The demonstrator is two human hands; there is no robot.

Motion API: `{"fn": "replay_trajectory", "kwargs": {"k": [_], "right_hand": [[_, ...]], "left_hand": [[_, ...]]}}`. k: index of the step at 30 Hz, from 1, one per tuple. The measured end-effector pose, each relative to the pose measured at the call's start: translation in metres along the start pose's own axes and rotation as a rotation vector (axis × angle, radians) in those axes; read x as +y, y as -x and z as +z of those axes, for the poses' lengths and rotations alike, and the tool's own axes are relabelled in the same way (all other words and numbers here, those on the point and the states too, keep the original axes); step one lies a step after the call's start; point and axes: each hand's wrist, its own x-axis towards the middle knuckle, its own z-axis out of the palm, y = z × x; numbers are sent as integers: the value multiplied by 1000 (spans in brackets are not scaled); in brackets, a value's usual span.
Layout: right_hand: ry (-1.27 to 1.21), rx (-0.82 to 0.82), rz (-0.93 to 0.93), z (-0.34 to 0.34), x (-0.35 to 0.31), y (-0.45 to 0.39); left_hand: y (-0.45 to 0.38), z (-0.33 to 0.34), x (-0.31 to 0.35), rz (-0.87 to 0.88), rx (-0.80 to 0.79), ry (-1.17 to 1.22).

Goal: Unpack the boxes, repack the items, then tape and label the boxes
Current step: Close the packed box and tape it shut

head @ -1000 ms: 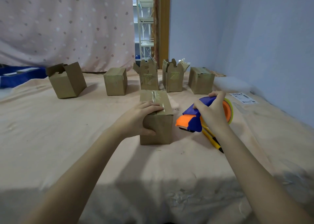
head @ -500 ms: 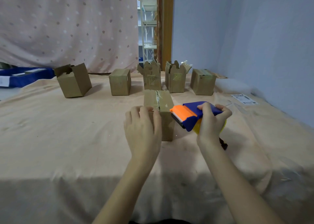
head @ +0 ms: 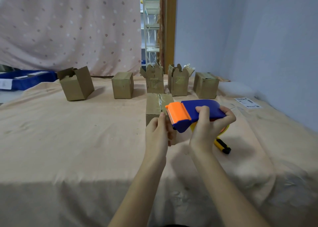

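Hands [head: 179, 128] hold tape dispenser [head: 194, 114] above front box's [head: 154, 104] near edge.

The right hand [head: 209, 127] gripped a blue-and-orange tape dispenser [head: 192, 114] above the cloth-covered counter [head: 86, 140]. The left hand [head: 159, 132], just beside its orange end, pinched at the serrated edge. A taped cardboard box [head: 155, 104] stood right behind both hands.
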Motion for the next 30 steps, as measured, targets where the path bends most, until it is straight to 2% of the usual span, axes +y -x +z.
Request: {"fn": "replay_trajectory", "kwargs": {"k": [5,10,19,23,30], "right_hand": [[1,-4,-27,5,2,5],[45,-40,-136,9,2,4],[72,-80,-98,16,1,-13],[28,-67,-74,19,1,-12],[-42,-67,-70,18,5,-8]], "left_hand": [[-8,3,-3,148,112,-61],[-12,-3,-4,372,184,-323],[-7,-2,0,506,281,-570],[-2,-3,2,670,385,-644],[3,-12,-4,602,358,-564]]}}
